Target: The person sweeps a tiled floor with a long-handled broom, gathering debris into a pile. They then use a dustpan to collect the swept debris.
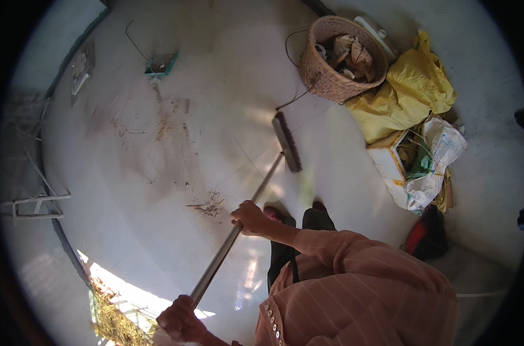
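Observation:
A long metal-handled push broom slants across the floor, its dark-bristled head [286, 142] resting on the tiles. My right hand [249, 218] is closed around the middle of the broom's handle [218, 261]. Lower down, near the handle's end, my left hand [182, 320] grips it too. A small heap of twigs and debris [210, 204] lies left of my right hand. Farther up, brown dirt [164, 125] is spread over the floor below a green dustpan [161, 65], which has a thin wire-like handle and holds some debris.
A woven basket [314, 80] holding crumpled waste stands at upper right. Beside it lie a yellow sack [405, 93], a white foam box [385, 158] and a white sack [439, 151]. A metal frame [39, 199] stands at left. Straw [115, 315] lies at lower left. My feet are beside the handle.

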`<state>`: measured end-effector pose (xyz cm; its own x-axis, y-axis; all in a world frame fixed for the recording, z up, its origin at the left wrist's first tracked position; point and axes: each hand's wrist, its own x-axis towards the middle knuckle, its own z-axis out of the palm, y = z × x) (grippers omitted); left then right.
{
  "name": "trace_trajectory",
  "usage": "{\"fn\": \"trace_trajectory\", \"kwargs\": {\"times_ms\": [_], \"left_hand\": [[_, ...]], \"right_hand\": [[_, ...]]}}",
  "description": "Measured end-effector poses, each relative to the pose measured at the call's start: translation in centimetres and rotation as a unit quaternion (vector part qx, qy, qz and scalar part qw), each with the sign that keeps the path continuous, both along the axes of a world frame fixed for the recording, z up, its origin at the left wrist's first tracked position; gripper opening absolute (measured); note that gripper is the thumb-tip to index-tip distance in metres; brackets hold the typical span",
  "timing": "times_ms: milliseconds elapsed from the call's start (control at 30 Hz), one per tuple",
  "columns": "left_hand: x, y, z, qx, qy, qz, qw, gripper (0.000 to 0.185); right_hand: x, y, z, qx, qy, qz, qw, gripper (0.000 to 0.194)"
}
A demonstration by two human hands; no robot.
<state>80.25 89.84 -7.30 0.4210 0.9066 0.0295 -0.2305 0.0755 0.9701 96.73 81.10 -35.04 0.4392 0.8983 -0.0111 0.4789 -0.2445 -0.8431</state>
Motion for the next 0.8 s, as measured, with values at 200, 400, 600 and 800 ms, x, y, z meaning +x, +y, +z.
{"fn": "trace_trajectory", "kwargs": {"times_ms": [200, 400, 600, 800], "left_hand": [[12.9, -3.7, -12.5, -0.133, 0.015, -0.228, 0.964, 0.019], [26.3, -1.6, -14.6, -0.192, 0.004, -0.251, 0.949, 0.027], [31.1, 9.2, -8.6, -0.085, 0.019, -0.079, 0.993, 0.027], [33.0, 13.9, -1.3, 0.075, 0.081, -0.010, 0.994, 0.024]], "right_hand": [[10.6, -15.0, -7.2, -0.156, -0.074, -0.143, 0.975, 0.007], [20.9, -14.7, -11.3, -0.273, -0.065, -0.079, 0.956, 0.008], [27.4, 4.7, -10.0, -0.132, -0.056, -0.009, 0.990, 0.006], [28.6, 21.3, -4.0, -0.034, 0.018, 0.091, 0.995, 0.009]]}}
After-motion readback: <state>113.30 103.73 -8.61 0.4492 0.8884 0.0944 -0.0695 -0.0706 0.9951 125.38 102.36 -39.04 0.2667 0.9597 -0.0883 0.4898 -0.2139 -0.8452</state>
